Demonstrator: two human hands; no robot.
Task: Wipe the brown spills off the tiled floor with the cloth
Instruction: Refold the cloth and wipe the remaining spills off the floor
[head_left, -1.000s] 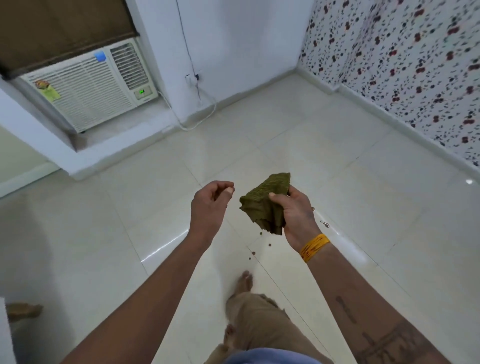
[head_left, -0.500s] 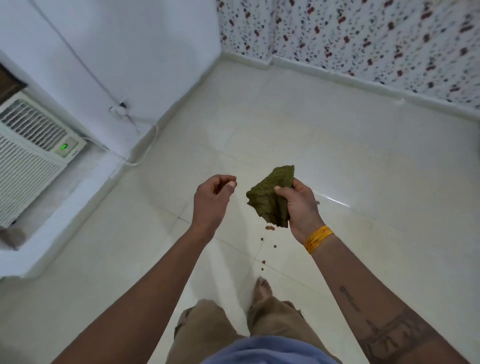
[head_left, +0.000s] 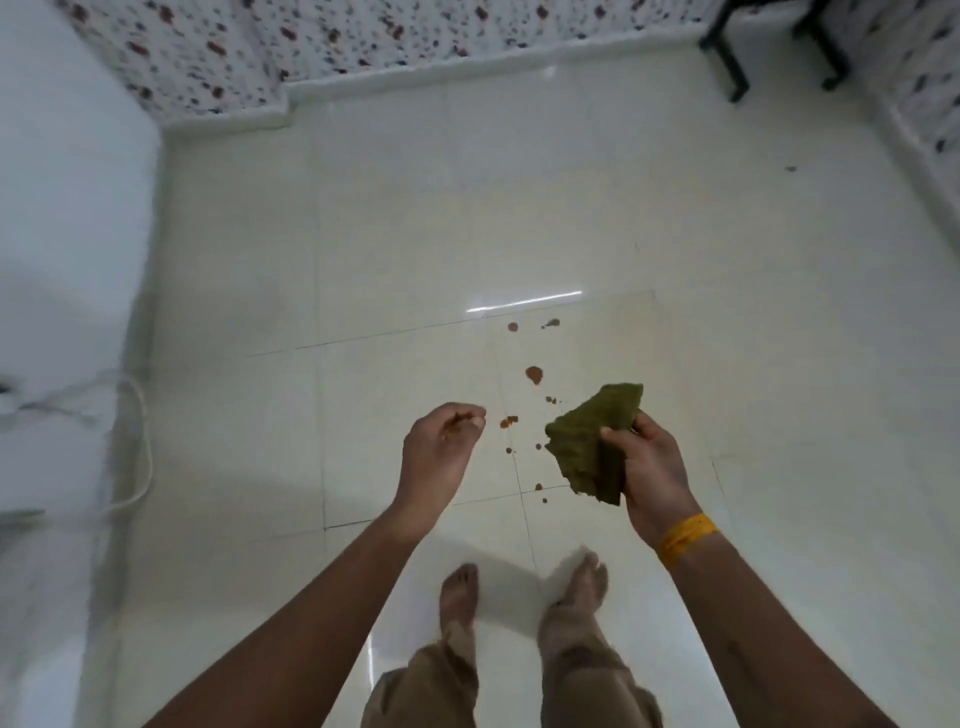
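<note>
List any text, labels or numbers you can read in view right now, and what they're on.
None. No readable text shows on the cloth in the right hand, the floor or the speckled wall. The wristband is plain; the forearm marks are too blurred to read.

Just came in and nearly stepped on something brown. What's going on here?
A person is standing barefoot on the tiled floor, holding a bunched green cloth in the right hand. The left hand is loosely curled and holds nothing that I can make out. Brown spills are scattered on the tiles ahead of the feet. The cloth is held above the floor, and no wiping has begun.
</note>
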